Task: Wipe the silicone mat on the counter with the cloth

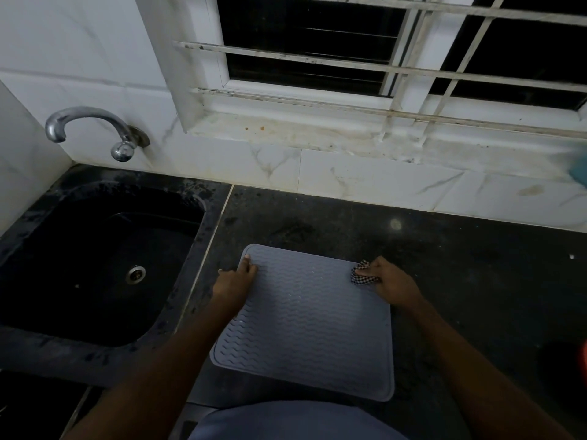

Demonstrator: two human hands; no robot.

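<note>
A grey silicone mat [305, 325] with a wavy ridged surface lies flat on the dark counter [460, 281], close to its front edge. My left hand [236, 279] rests on the mat's far left corner, fingers laid straight on it. My right hand [389, 282] grips a small black-and-white checked cloth [362, 274], bunched up at the mat's far right corner. Most of the cloth is hidden inside the hand.
A black sink [95, 265] with a metal drain sits left of the mat, under a chrome tap [92, 128]. White tiled wall and a barred window [381, 52] run behind the counter. A red object [583, 357] shows at the right edge.
</note>
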